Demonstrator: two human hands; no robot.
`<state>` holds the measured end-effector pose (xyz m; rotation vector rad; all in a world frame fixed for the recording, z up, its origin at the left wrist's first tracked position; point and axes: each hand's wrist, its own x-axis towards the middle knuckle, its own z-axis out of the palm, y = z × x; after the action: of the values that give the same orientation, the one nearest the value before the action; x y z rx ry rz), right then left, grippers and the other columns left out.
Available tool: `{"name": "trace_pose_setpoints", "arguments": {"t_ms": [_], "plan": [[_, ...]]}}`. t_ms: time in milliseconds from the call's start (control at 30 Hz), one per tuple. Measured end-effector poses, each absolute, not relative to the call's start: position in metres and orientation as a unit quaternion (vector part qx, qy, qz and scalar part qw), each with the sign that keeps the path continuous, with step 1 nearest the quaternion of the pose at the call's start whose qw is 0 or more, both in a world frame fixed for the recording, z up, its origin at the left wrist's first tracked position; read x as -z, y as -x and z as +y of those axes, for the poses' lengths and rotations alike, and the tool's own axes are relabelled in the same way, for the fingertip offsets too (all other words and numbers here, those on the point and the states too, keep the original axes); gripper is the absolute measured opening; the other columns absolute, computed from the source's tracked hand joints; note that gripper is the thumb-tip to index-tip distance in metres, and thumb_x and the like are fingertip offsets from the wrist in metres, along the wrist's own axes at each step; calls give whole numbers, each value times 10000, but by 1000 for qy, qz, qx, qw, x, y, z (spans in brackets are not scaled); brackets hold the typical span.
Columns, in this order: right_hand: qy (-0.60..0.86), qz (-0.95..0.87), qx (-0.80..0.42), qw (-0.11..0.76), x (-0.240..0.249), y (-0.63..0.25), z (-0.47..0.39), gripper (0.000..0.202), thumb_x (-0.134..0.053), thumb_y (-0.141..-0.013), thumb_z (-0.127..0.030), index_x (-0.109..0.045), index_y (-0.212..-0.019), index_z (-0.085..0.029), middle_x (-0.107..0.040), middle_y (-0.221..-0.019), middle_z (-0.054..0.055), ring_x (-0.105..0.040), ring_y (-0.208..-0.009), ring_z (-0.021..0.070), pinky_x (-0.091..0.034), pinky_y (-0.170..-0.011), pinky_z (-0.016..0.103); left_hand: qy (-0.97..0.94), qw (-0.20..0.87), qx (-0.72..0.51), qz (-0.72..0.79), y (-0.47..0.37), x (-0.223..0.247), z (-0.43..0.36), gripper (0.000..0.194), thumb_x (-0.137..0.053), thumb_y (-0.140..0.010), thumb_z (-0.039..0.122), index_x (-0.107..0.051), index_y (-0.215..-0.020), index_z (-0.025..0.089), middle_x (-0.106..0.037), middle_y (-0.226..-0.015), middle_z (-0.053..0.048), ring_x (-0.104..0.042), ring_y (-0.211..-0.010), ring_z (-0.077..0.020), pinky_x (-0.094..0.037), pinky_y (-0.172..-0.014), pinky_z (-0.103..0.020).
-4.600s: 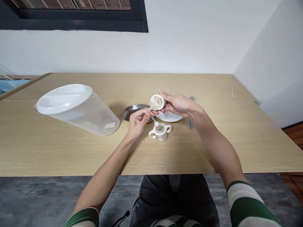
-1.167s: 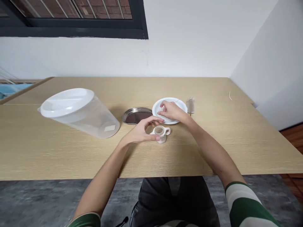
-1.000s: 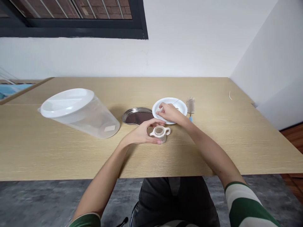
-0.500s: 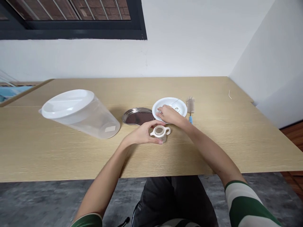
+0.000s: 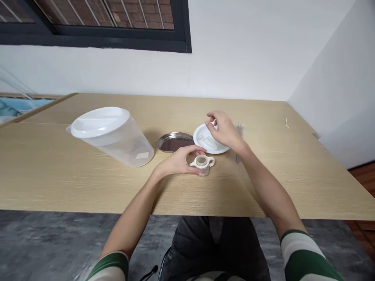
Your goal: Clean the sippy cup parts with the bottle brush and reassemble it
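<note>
My left hand [image 5: 182,159] curls around a small clear cup [image 5: 205,170] near the front of the table, thumb on its near side and fingers behind. A white ring with two loop handles [image 5: 211,161] sits on the cup's top. My right hand [image 5: 224,128] is raised over a round white plate [image 5: 199,143], fingers bent together. Whatever those fingers may hold is too small to make out. Small white pieces on the plate are partly hidden by this hand. A bottle brush [image 5: 240,128] with a blue handle lies just right of it, partly behind my right wrist.
A large translucent pitcher [image 5: 129,144] with a white lid stands at left. A shiny metal kidney-shaped tray [image 5: 175,143] lies between pitcher and plate. A thin white bent piece [image 5: 287,123] lies far right. The table [image 5: 88,187] meets the wall behind.
My right hand has lifted from the plate and moved slightly right, over it. My left hand stays around the cup. The whole view has shifted a little.
</note>
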<state>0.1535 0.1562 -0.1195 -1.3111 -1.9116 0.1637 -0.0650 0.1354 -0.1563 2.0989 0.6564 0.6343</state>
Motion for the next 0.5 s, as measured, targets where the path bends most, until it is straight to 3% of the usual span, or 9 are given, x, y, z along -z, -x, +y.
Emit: {"name": "trace_pose_setpoints", "arguments": {"t_ms": [200,367,500], "plan": [[568,-626,-37,533,116,-193,148,200,-514,-897,-315,-606,-987,-162,-662,-909,56,-595,-780,146,-489,-743,282,-800,365,-400,258,89,133,129,622,-904,-605,338,-672,-1162,187,-703,-1112,-133,-668,-998,-266,-542,-915,-397],[624,-540,-23,564,147,-233,143,167,-512,-874,-299,-597,-911,-159,-638,-820,36,-590,-708,123,-496,-712,264,-785,367,-396,305,106,136,130,628,-906,-600,366,-680,-1153,170,-720,-1045,-130,-678,-915,-244,-552,-868,-380],[652,-478,33,588,168,-264,141,130,-486,-880,-273,-568,-896,-173,-607,-767,19,-578,-674,131,-486,-677,279,-758,273,-472,358,115,139,102,401,-845,-708,353,-719,-1053,193,-729,-922,-70,-653,-779,-190,-523,-779,-347]]}}
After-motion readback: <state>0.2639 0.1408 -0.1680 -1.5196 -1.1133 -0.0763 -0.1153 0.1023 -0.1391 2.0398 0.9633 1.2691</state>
